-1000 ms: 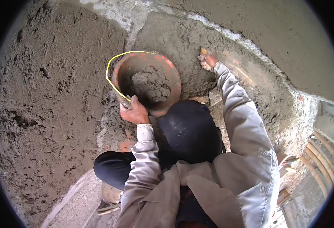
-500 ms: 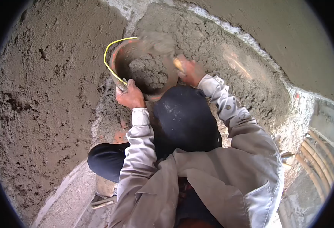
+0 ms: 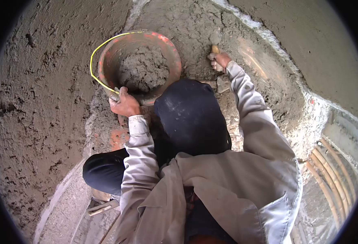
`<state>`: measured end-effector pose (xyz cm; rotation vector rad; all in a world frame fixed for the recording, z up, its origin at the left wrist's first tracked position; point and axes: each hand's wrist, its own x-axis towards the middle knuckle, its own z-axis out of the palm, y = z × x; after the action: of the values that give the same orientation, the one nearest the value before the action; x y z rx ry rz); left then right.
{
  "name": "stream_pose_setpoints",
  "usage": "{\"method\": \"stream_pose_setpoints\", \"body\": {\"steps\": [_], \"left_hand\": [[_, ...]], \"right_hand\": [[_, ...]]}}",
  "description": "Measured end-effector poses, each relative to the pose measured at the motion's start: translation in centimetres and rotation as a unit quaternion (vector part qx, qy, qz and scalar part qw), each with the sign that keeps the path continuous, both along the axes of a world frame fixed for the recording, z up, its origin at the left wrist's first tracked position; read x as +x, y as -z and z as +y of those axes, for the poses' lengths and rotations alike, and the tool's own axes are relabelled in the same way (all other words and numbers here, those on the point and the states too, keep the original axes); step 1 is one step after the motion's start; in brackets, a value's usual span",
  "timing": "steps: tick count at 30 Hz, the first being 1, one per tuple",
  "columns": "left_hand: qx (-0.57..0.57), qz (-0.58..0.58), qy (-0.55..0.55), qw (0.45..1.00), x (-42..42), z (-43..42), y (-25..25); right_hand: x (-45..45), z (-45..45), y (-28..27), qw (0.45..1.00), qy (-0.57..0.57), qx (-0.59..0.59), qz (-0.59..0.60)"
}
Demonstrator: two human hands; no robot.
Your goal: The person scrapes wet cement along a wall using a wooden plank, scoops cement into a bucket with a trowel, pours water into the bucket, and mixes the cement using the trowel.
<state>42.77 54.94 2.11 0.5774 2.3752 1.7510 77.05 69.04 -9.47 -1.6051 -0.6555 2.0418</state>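
A round mortar-crusted reddish-orange bucket (image 3: 175, 61) holds a lump of wet grey mortar (image 3: 144, 67). My left hand (image 3: 126, 105) is closed on its near-left rim. A thin yellow cord or handle (image 3: 91, 67) loops outside the bucket from that hand to the far rim. To the right of the bucket, my right hand (image 3: 220, 62) grips the wooden handle of a trowel (image 3: 215, 49). The small blade lies against or just above rough wet mortar (image 3: 195, 44); contact cannot be made out.
Rough mortar (image 3: 49, 81) covers the surface on the left, and a smoother grey surface (image 3: 313, 44) spans the upper right. My bent knee (image 3: 193, 116) is close to the bucket. Curved pipes (image 3: 329, 175) run at lower right, and a wooden piece (image 3: 103, 207) lies at lower left.
The bucket and my left hand have shifted left in view. My right hand has moved the trowel from the bucket's right rim out to the right, over the rough mortar.
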Motion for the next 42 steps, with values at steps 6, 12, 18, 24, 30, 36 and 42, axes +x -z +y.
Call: {"method": "stream_pose_setpoints", "body": {"steps": [6,12,18,24,30,36,42], "left_hand": [[-0.001,0.015,-0.003,1.0,0.7,0.1,-0.8],[0.007,-0.019,-0.007,1.0,0.7,-0.1,-0.9],[0.028,-0.032,-0.016,0.999,1.2,0.2,-0.9],[0.004,-0.029,0.007,1.0,2.5,0.3,-1.7],[0.01,-0.016,-0.024,1.0,0.6,-0.3,0.1],[-0.026,0.026,-0.015,0.999,1.1,-0.1,-0.8],[-0.026,0.007,-0.048,0.998,0.8,-0.3,-0.6]], "right_hand": [[-1.3,5.6,1.7,0.994,-0.112,-0.002,0.018],[-2.5,3.7,-0.7,0.994,-0.075,0.032,0.075],[-6.2,-1.6,-7.6,0.887,-0.234,0.355,-0.181],[-7.4,-6.2,-6.7,0.801,-0.272,0.412,-0.338],[5.5,-7.2,0.9,0.863,0.028,0.103,-0.494],[-1.9,-3.1,3.0,0.97,0.205,-0.054,-0.116],[-11.6,3.2,1.1,0.928,-0.057,0.093,-0.356]]}}
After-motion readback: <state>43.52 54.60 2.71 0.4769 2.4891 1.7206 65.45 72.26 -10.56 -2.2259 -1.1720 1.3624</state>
